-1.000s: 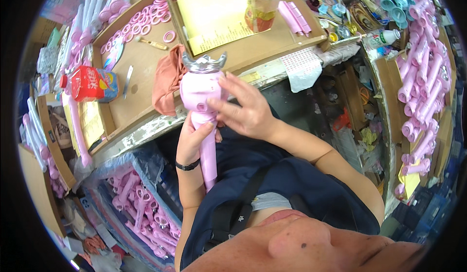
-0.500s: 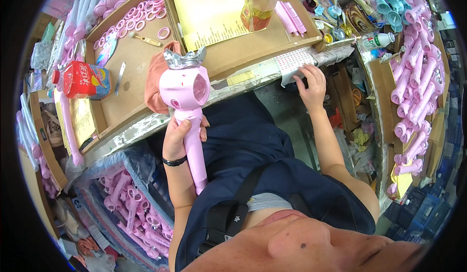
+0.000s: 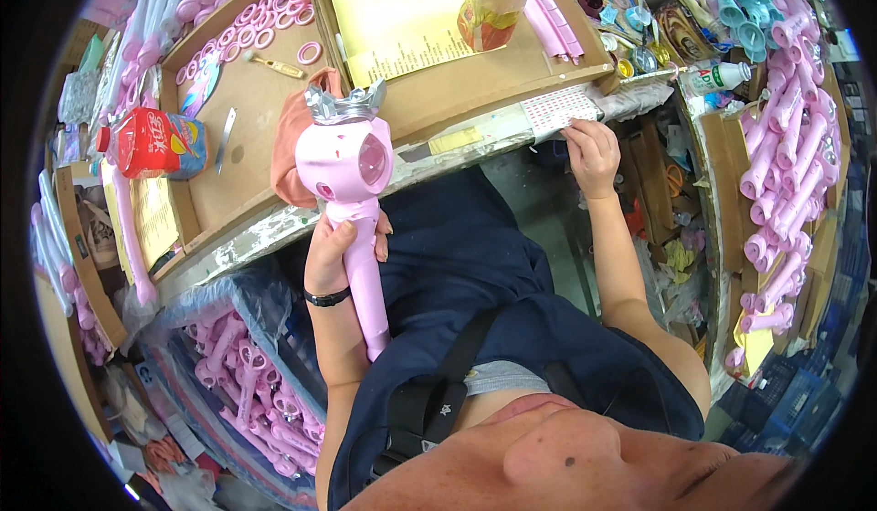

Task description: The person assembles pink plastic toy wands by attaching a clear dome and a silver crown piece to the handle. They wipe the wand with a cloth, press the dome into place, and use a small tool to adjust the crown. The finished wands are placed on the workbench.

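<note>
My left hand [image 3: 340, 253] is wrapped round the handle of a pink toy wand [image 3: 352, 164], which stands nearly upright over my lap. Its round head has a clear window and dark openings, and a silver crown [image 3: 345, 105] tops it. At the table's front edge lies a white sticker sheet [image 3: 553, 109] with rows of small red marks. The fingers of my right hand [image 3: 596, 157] pinch together at the sheet's near right corner; any single sticker between them is too small to make out.
Cardboard trays [image 3: 411, 114] on the table hold pink rings [image 3: 265, 18], a yellow paper [image 3: 393, 18] and a plastic cup [image 3: 493, 9]. A red drink bottle [image 3: 155, 143] lies left. Wands fill a lined crate [image 3: 247, 374] lower left; pink handles [image 3: 786, 164] are piled right.
My right hand has shifted slightly right, and its fingers have drawn together at the sheet's corner. The sheet lies flatter. My left hand still holds the wand, tipped slightly differently.
</note>
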`<state>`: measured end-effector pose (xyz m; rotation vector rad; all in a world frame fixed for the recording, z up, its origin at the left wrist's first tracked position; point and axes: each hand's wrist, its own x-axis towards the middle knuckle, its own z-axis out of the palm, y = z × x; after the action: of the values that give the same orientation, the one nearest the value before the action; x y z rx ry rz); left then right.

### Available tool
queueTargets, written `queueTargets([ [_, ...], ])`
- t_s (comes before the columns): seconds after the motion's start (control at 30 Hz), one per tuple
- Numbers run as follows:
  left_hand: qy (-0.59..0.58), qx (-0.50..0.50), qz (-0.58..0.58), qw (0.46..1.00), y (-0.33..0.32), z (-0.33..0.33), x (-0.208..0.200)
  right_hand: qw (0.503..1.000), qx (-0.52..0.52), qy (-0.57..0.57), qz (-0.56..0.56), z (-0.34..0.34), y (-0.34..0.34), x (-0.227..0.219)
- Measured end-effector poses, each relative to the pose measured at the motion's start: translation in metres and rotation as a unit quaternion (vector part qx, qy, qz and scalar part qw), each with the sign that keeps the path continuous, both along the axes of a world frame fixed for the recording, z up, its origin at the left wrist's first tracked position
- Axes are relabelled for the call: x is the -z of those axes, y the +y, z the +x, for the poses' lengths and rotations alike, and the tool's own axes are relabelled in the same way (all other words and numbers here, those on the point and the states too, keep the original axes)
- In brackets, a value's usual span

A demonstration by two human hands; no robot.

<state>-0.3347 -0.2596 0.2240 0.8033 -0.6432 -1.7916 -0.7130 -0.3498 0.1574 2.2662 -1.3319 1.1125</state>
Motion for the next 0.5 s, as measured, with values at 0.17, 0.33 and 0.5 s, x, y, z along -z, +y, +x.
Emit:
queueTargets([
  [0.17, 0.116, 0.012, 0.012, 0.993, -0.003, 0.005, 0.013, 1.0, -0.004, 0.0, -0.004, 0.0, 0.0, 0.002],
  [0.33, 0.163, -0.007, 0.001, 0.987, -0.003, 0.01, 0.024, 1.0, 0.004, 0.003, -0.001, 0.0, 0.0, 0.0],
  [0.5, 0.216, -0.032, 0.001, 0.976, -0.002, 0.013, 0.031, 1.0, 0.0, 0.004, -0.003, 0.001, -0.001, 0.0],
])
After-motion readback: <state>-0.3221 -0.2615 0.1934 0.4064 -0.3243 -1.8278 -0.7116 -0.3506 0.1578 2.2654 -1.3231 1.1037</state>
